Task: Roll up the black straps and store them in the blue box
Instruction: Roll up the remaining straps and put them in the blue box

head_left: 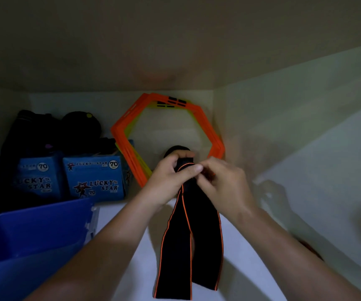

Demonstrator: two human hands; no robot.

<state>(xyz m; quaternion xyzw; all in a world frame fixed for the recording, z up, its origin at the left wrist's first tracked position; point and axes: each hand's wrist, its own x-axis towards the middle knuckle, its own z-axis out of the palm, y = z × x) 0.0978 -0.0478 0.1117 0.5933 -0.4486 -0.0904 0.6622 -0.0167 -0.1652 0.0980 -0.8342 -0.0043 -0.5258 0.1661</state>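
A black strap with orange edging [188, 240] hangs from both my hands over the white shelf, its two tails reaching toward me. My left hand [170, 174] grips the top of the strap, thumb pressed across it. My right hand [223, 181] pinches the same bunched top from the right. Behind my fingers a rounded black bundle [176, 149] shows; I cannot tell whether it belongs to this strap. The blue box [29, 240] stands open at the lower left, its inside looking bare.
Two blue "Lucky Star" cartons [94, 179] stand at the left back with dark bags [29, 131] piled behind them. Orange hexagonal frames [210, 131] lean on the back wall. A white side wall [305, 148] closes the right side.
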